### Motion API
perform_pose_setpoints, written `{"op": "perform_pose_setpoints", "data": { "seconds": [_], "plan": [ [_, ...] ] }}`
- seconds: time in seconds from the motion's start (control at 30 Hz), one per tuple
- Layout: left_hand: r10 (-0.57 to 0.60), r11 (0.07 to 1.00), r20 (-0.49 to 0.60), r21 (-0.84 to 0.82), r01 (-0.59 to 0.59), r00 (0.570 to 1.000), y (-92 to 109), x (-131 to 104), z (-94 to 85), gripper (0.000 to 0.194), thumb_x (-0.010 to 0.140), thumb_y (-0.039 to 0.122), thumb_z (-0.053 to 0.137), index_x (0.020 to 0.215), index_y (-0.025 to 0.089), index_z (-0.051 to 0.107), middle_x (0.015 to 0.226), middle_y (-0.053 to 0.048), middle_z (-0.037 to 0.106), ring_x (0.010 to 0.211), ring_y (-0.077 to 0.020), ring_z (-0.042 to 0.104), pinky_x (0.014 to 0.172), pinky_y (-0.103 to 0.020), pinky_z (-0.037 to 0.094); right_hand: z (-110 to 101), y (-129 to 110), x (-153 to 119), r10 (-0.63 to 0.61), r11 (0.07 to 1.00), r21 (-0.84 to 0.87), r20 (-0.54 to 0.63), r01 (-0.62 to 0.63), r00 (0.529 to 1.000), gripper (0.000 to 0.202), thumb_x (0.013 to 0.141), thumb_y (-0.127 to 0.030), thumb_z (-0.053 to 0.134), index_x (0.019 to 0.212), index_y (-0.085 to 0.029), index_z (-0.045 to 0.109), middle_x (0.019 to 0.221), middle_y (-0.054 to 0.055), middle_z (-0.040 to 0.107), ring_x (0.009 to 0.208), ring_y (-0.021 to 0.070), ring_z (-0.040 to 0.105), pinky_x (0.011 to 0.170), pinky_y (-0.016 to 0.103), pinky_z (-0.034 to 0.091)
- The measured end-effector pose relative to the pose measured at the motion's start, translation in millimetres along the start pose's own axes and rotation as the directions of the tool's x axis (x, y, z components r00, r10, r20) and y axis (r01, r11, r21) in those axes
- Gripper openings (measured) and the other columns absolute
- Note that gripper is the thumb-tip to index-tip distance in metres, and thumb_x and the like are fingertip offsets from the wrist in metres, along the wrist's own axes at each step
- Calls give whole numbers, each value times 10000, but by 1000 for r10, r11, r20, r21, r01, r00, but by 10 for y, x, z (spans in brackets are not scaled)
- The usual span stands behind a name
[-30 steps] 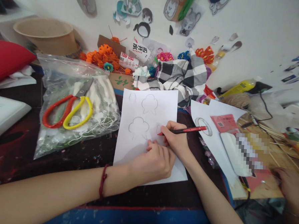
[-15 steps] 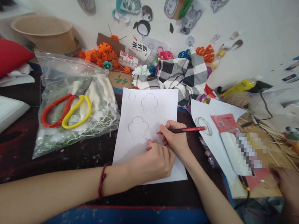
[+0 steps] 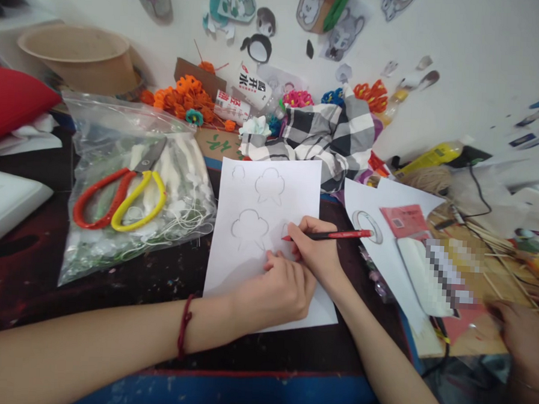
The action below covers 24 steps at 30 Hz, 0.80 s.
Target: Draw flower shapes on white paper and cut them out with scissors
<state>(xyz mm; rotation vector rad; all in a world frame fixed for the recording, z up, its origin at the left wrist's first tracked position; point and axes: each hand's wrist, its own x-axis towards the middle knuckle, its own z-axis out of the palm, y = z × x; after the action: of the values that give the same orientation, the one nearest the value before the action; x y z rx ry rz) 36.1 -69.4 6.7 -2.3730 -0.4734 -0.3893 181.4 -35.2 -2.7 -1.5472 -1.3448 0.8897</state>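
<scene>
A white sheet of paper (image 3: 234, 272) lies on the dark table, with several faint pencil outlines of cloud-like shapes on its upper part. My right hand (image 3: 315, 246) pinches a red and black pen (image 3: 340, 234), its red tip at the paper beside a small faint mark. Curled on the lower half of the sheet, my left hand (image 3: 276, 290) touches my right hand; its fingers are bent together and nothing shows in them. A dark red string bracelet (image 3: 184, 327) circles my left wrist.
Scissors (image 3: 139, 183) with red and yellow handles rest on a clear plastic bag (image 3: 81, 246) at left. Checked cloth (image 3: 313, 135) and orange flowers (image 3: 184, 98) lie behind the paper. More papers (image 3: 396, 275) and a roll of tape (image 3: 368, 226) are at right, near another person's hand (image 3: 524, 336).
</scene>
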Motion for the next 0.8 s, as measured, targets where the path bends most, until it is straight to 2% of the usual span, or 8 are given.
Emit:
{"op": "perform_pose_setpoints", "data": {
  "seconds": [0.17, 0.27, 0.33, 0.43, 0.53, 0.63, 0.7, 0.8],
  "plan": [
    [3, 1000, -11, 16, -2, 1000, 3, -7, 12, 211, 884, 68, 483, 972, 33, 671, 740, -120, 746, 605, -216, 698, 563, -311, 532, -16, -8, -20, -24, 1000, -5, -82, 24, 996, 341, 753, -136, 629, 471, -217, 455, 390, -68, 463, 343, 84, 405, 364, 228, 310],
    [10, 1000, 4, 17, -10, 1000, 9, -29, 15, 192, 893, 95, 504, 994, 42, 659, 765, -127, 748, 633, -230, 712, 560, -313, 531, -93, -32, -53, -50, 998, 19, -193, 54, 980, 364, 821, -203, 624, 515, -226, 430, 420, -66, 483, 359, 87, 415, 383, 234, 322],
    [18, 999, 13, 29, -19, 1000, 15, -46, 4, 182, 882, 98, 525, 1007, 50, 648, 754, -124, 748, 628, -235, 715, 543, -307, 522, -159, -51, -85, -59, 996, 49, -305, 77, 951, 340, 870, -286, 628, 586, -228, 451, 460, -64, 518, 379, 92, 433, 393, 232, 326],
    [28, 998, 12, 58, -28, 1000, 44, -64, -20, 190, 860, 92, 543, 1021, 51, 637, 711, -120, 749, 588, -235, 708, 515, -297, 503, -199, -63, -141, -31, 992, 96, -409, 77, 912, 243, 854, -336, 687, 707, -221, 530, 540, -59, 569, 453, 96, 487, 454, 222, 378],
    [8, 998, 31, 63, -10, 999, 108, -77, -36, 187, 874, 108, 502, 997, 46, 629, 761, -168, 759, 620, -252, 722, 508, -301, 496, -111, -39, -176, 6, 993, 115, -361, 38, 932, 181, 792, -316, 750, 809, -208, 606, 622, -40, 621, 572, 112, 579, 564, 224, 459],
    [-32, 996, 53, 88, 27, 998, 164, -98, -52, 129, 884, 102, 488, 920, 72, 608, 789, -182, 756, 615, -242, 713, 529, -313, 499, 39, -5, -168, 32, 992, 128, -308, 8, 951, 205, 778, -338, 748, 758, -207, 592, 564, -38, 619, 492, 118, 570, 491, 229, 449],
    [-39, 991, 49, 127, 33, 998, 169, -115, -74, 82, 849, 63, 537, 893, 88, 601, 727, -121, 737, 565, -211, 683, 518, -299, 486, 116, 1, -152, 47, 991, 134, -290, -8, 956, 279, 791, -359, 723, 656, -212, 528, 496, -50, 581, 404, 99, 511, 407, 211, 387],
    [-23, 983, 20, 180, 19, 1000, 135, -129, -120, 135, 792, 0, 557, 869, 100, 606, 593, -18, 651, 475, -172, 622, 441, -260, 421, 162, -16, -143, 64, 989, 145, -259, -27, 964, 354, 807, -349, 675, 576, -219, 440, 453, -55, 557, 337, 80, 451, 335, 194, 297]
  ]
}}
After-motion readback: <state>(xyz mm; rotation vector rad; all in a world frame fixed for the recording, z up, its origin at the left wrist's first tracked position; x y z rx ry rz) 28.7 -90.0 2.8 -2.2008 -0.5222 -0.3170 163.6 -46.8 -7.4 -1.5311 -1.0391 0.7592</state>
